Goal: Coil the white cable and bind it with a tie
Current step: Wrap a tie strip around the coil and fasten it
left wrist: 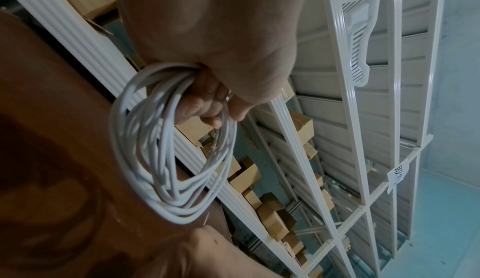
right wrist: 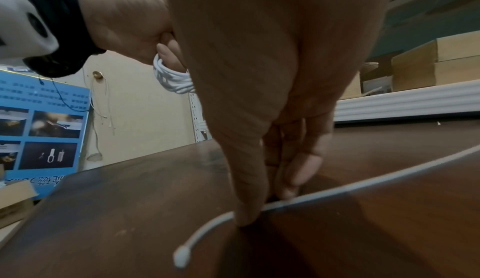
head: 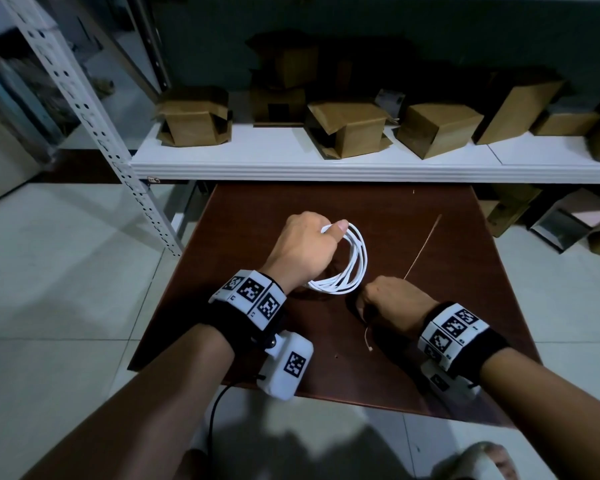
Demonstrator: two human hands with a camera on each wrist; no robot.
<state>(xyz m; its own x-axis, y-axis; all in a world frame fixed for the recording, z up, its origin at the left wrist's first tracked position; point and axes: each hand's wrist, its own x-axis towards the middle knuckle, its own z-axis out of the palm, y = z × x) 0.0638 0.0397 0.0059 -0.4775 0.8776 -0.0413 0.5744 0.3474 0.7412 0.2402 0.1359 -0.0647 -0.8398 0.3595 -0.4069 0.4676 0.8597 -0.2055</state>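
My left hand point(head: 305, 247) grips the white cable point(head: 355, 268), wound into a coil of several loops, and holds it just above the dark brown table point(head: 243, 344). In the left wrist view the fingers point(left wrist: 207, 105) curl round the top of the coil point(left wrist: 155, 159), which hangs free below them. My right hand point(head: 388, 303), low on the table to the coil's right, pinches a thin pale tie point(head: 425, 242). The tie point(right wrist: 376, 179) lies along the tabletop, passes between thumb and fingers point(right wrist: 265, 206), and ends in a small bulb point(right wrist: 182, 257). The coil point(right wrist: 171, 78) also shows behind my right hand.
A white metal shelf point(head: 326, 168) with several cardboard boxes point(head: 347, 129) runs just behind the table. Its perforated upright point(head: 94, 109) stands at the left. More boxes point(head: 568, 220) sit on the tiled floor at the right. A blue poster point(right wrist: 44, 122) leans at the left.
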